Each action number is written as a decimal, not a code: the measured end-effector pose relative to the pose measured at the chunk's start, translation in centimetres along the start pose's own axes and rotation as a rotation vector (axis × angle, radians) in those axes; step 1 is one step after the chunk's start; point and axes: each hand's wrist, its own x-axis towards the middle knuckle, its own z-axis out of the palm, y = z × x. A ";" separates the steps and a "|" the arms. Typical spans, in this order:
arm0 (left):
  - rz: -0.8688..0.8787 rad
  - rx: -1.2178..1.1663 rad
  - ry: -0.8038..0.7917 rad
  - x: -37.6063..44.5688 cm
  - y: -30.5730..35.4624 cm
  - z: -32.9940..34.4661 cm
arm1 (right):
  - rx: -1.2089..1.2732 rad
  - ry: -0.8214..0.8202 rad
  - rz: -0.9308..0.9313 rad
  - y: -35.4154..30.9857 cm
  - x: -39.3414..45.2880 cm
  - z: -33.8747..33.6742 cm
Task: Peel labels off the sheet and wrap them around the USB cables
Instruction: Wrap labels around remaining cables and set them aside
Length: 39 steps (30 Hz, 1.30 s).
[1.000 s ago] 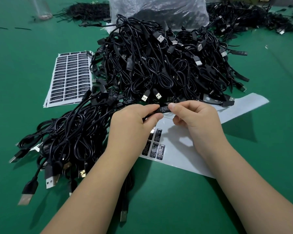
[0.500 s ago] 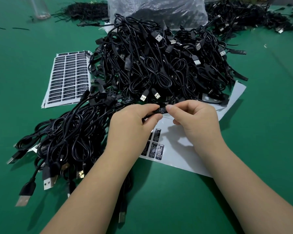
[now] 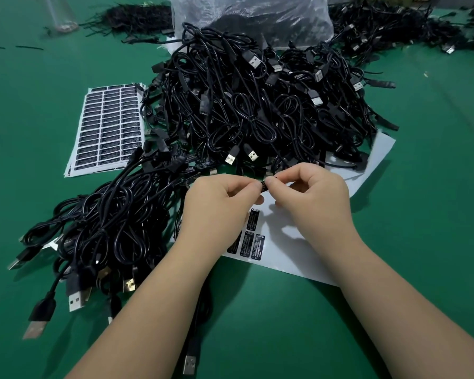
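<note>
My left hand and my right hand meet thumb to thumb, both pinching a small black label wrapped on a thin black USB cable. That cable runs down under my left forearm to a plug. Beneath the hands lies a nearly bare white backing sheet with several black labels left on it. A full label sheet lies at the left. A big heap of black USB cables sits just beyond my hands.
A second bundle of cables lies to the left of my left arm, plugs toward me. A clear plastic bag stands behind the heap, with more cables at the far right. Everything rests on a green mat.
My fingertips have closed together, so less of the label shows between them. The far right corner of the backing sheet has dropped lower and narrower.
</note>
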 end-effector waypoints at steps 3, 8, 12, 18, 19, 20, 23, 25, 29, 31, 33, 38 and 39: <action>0.005 -0.011 0.009 -0.1 0.1 0.1 | 0.005 0.005 -0.003 -0.1 0.0 0.0; 0.042 0.016 0.024 -0.3 0.2 0.0 | 0.031 0.001 -0.018 0.0 0.1 0.0; 0.056 0.025 0.036 -0.4 0.2 0.1 | 0.042 -0.012 -0.016 0.2 0.1 -0.1; 0.080 0.020 0.042 -0.4 0.2 0.2 | 0.019 -0.019 0.002 0.3 0.4 0.0; 0.084 0.017 0.040 -0.5 0.2 0.2 | 0.018 -0.016 0.004 0.3 0.4 -0.1; 0.086 0.010 0.036 -0.5 0.2 0.2 | 0.017 -0.015 0.007 0.3 0.5 -0.1; 0.092 -0.016 0.026 -0.5 0.2 0.3 | 0.007 -0.004 0.006 0.4 0.4 -0.1; 0.093 -0.033 0.027 -0.5 0.2 0.2 | 0.026 0.015 0.014 0.4 0.5 -0.1; 0.083 -0.099 0.034 -0.4 0.2 0.1 | 0.147 0.045 0.061 0.4 0.8 -0.2; 0.082 -0.097 0.029 -0.3 0.2 0.2 | 0.169 0.034 0.069 0.4 0.9 -0.1; 0.105 -0.071 0.024 -0.3 0.1 0.3 | 0.210 0.007 0.081 0.4 0.8 -0.1; 0.162 -0.013 0.025 -0.5 0.0 0.2 | 0.276 -0.076 0.047 -0.1 0.5 -0.2; 0.179 0.016 0.021 -0.5 0.0 0.2 | 0.278 -0.091 0.036 -0.1 0.4 -0.2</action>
